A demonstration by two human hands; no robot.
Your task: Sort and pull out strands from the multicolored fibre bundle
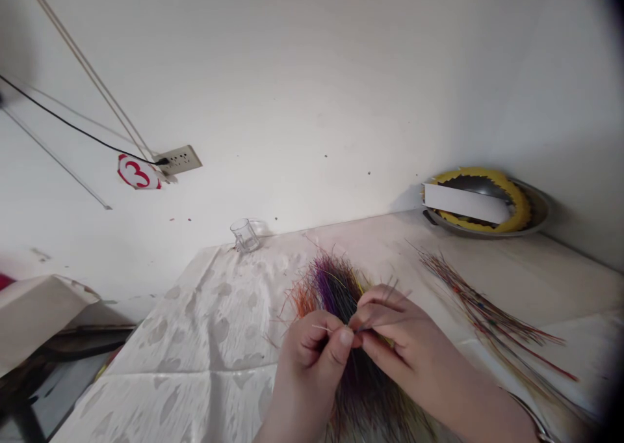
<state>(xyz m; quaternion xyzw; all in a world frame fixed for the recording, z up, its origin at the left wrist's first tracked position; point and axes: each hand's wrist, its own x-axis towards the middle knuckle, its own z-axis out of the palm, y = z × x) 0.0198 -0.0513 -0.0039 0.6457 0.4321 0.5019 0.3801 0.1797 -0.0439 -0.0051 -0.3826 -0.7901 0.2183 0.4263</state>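
My left hand (316, 349) is closed in a pinch, thumb against the fingers, with a thin pale strand end showing at its fingertips. Right beside it, my right hand (390, 329) pinches too, and a few thin dark strands stick up past its knuckles. The fingertips of both hands meet on these fine strands. Under and behind them lies a thick bundle of coloured strands (334, 283), with orange, purple, dark green and yellow parts. The hands cover the middle of this bundle. What material the strands are, I cannot tell.
A looser bunch of reddish and brown strands (480, 303) lies at the right. Behind it stands a metal bowl (539, 209) holding a yellow ring (519, 199) and a white strip (465, 202). A glass mug (245, 236) stands near the wall on the patterned tablecloth (195, 339).
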